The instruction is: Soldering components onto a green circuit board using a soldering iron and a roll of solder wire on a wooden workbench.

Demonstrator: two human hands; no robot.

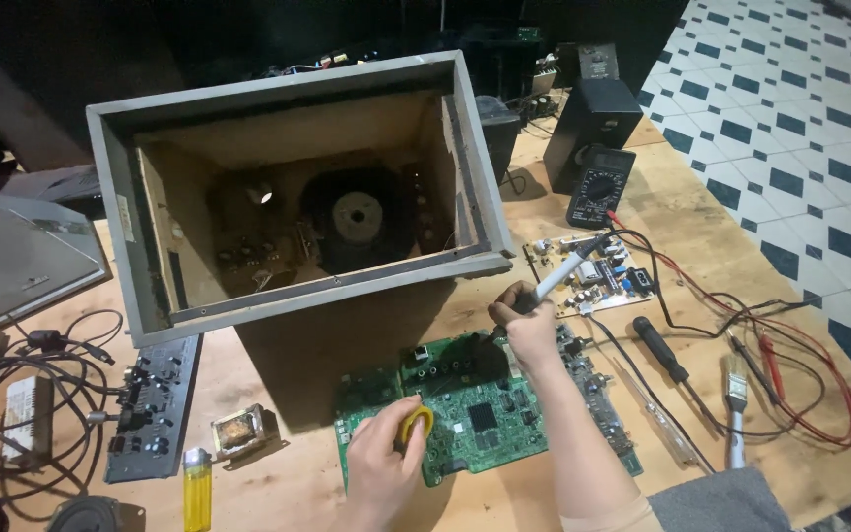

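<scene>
You are working over the green circuit board (485,409) lying flat on the wooden workbench (701,246), near you and just in front of the big open speaker cabinet (297,187). Your right hand (526,325) is clenching the pale handle of a soldering iron (568,268), its tip pointing down at the board's far edge, where the row of connectors is sitting. Your left hand (386,463) is pinching a small yellow coil of solder (416,424) against the board's near-left part. The job looks to be in its middle: the cabinet is standing gutted, its raw chipboard walls and dark round speaker back exposed, while the board is out and being soldered, and nothing is being put back yet. Around you are lying a second, paler circuit board (598,276) to the far right, a black multimeter (601,187) with red and black leads curling across the wood, a black-handled screwdriver (662,353), a small brush (736,404), a rusty transformer (240,431) and a yellow lighter (197,488) at the near left.
</scene>
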